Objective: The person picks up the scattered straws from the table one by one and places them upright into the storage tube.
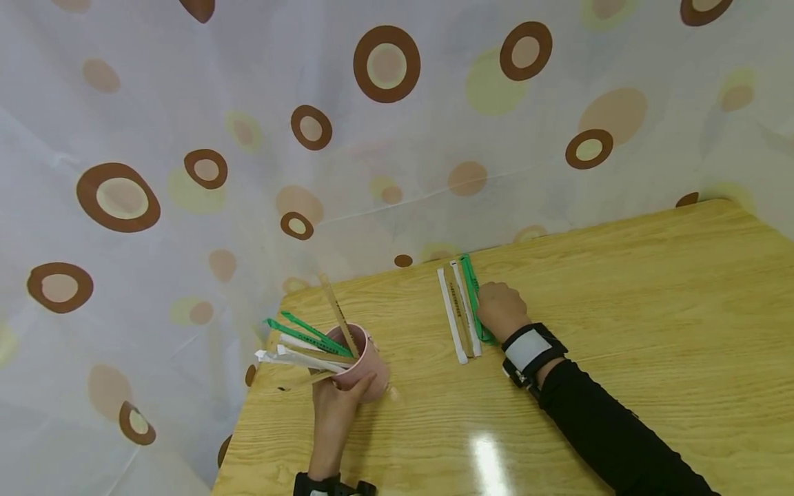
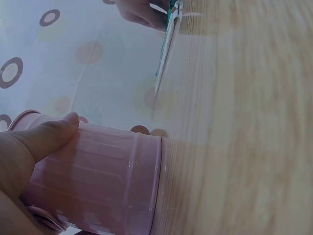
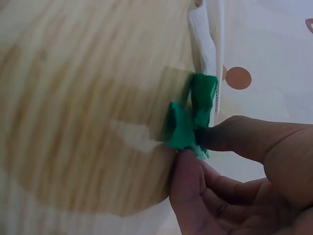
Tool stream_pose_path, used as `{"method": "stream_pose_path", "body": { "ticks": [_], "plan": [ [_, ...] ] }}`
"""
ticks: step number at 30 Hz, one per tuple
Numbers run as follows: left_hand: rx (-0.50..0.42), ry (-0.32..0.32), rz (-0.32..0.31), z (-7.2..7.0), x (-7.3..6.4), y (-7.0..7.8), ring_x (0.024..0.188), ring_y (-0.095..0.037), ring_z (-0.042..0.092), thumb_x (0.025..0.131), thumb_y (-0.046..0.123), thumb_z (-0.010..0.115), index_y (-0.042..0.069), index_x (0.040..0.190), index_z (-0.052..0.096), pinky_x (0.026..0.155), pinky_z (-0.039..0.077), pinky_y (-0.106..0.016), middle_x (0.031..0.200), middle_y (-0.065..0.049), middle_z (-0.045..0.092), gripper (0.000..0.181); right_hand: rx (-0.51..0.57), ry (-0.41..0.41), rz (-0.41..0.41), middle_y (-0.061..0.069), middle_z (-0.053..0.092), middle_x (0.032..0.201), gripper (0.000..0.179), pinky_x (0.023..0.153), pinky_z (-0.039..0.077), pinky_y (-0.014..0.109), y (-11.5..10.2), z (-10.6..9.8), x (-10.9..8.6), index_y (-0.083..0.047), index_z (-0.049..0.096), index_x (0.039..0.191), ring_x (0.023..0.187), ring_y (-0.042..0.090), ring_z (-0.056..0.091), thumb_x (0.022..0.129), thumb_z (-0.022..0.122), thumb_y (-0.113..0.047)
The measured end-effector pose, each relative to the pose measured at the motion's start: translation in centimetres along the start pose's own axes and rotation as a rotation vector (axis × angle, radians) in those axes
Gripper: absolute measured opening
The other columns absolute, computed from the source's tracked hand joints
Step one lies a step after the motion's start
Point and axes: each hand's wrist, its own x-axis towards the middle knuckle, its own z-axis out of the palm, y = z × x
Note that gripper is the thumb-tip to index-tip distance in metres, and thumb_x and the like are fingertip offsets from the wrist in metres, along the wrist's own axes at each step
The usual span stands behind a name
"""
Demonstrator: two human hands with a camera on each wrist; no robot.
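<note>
At the left of the table, my left hand [image 1: 333, 403] grips a pink cup [image 1: 371, 372] that stands on the wood; the thumb lies along its ribbed side in the left wrist view. White, green and brown wrapped straws [image 1: 304, 337] lean out of its mouth. Further right, my right hand [image 1: 501, 308] pinches a green wrapped straw [image 3: 183, 129] near its end, between thumb and forefinger. Another green wrapper end [image 3: 203, 98] shows right beside it. Close on the left, white wrapped straws [image 1: 451, 317] and a brown wrapped straw [image 1: 459, 310] lie roughly parallel on the table.
The wooden table [image 1: 620, 331] extends to the right and toward the front. A white curtain-like sheet [image 1: 403, 151] with brown and yellow dots hangs along its back and left edges.
</note>
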Motion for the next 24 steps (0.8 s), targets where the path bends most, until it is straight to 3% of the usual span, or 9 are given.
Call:
{"method": "stream_pose_path", "body": {
  "ticks": [7,12,17,24],
  "plan": [
    [0.004,0.004,-0.001,-0.1,0.1,0.1,0.137,-0.038,0.045,0.076,0.004,0.088,-0.006,0.147,0.037,0.113,0.039,-0.055,0.146,-0.024,0.048,0.088,0.005,0.009,0.006,0.008,0.048,0.058,0.035,0.042,0.039,0.029,-0.2,0.3,-0.1,-0.008,0.049,0.059,0.048,0.022,0.05,0.092,0.055,0.002],
    [0.013,0.007,0.019,-0.2,0.2,0.3,0.136,-0.038,0.047,0.075,0.005,0.089,-0.007,0.146,0.038,0.112,0.039,-0.055,0.144,-0.024,0.05,0.088,0.027,0.014,0.009,0.009,0.054,0.061,0.03,0.044,0.043,0.03,0.1,0.4,0.1,-0.006,0.055,0.063,0.052,0.023,0.055,0.091,0.066,-0.006],
    [0.006,0.007,0.002,-0.1,0.2,0.1,0.137,-0.039,0.046,0.076,0.005,0.089,-0.006,0.147,0.036,0.113,0.039,-0.055,0.145,-0.024,0.048,0.09,0.077,0.004,0.005,0.006,0.05,0.059,0.034,0.047,0.043,0.029,0.6,0.4,0.1,-0.008,0.052,0.061,0.054,0.022,0.053,0.09,0.07,-0.01],
    [0.0,0.013,-0.001,0.0,0.0,0.0,0.136,-0.037,0.047,0.075,0.006,0.09,-0.006,0.146,0.039,0.113,0.04,-0.053,0.144,-0.022,0.05,0.088,0.145,0.061,-0.021,0.004,0.047,0.059,0.031,0.046,0.042,0.029,1.2,0.1,-0.7,-0.008,0.049,0.064,0.052,0.021,0.05,0.088,0.068,-0.01]
  ]
}}
